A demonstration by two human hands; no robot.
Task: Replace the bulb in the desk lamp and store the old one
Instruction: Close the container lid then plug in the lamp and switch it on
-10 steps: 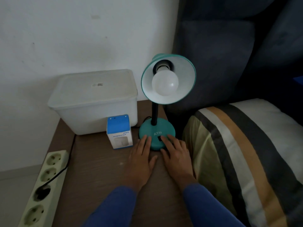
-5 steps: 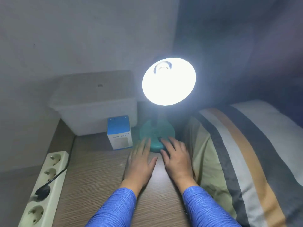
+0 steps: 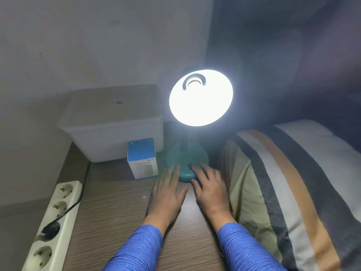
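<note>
Here the lamp (image 3: pixel 187 165) stands lit at the far middle of the counter (image 3: pixel 117 212), its shade (image 3: pixel 201 97) tilted toward the camera and so bright that the bulb inside is lost in glare; only the socket (image 3: pixel 194 82) shows at the top of the shade. The left hand (image 3: pixel 166 194) lies flat on the counter with fingers (image 3: pixel 172 173) straight and spread, their tips touching the near left edge of the lamp's teal base, gripping nothing. The right hand (image 3: pixel 210 188) rests beside it, fingers loosely extended, the forefinger reaching onto the dark switch (image 3: pixel 190 165) on the base; it holds nothing either. Just left of the base stands a small blue and white box (image 3: pixel 142 159), upright. Behind that, against the wall, sits a lidded white bin (image 3: pixel 113 122). A power strip (image 3: pixel 52 225) runs along the counter's left edge with one black plug (image 3: pixel 49 229) in it. To the right lies a striped pillow (image 3: pixel 293 192).
</note>
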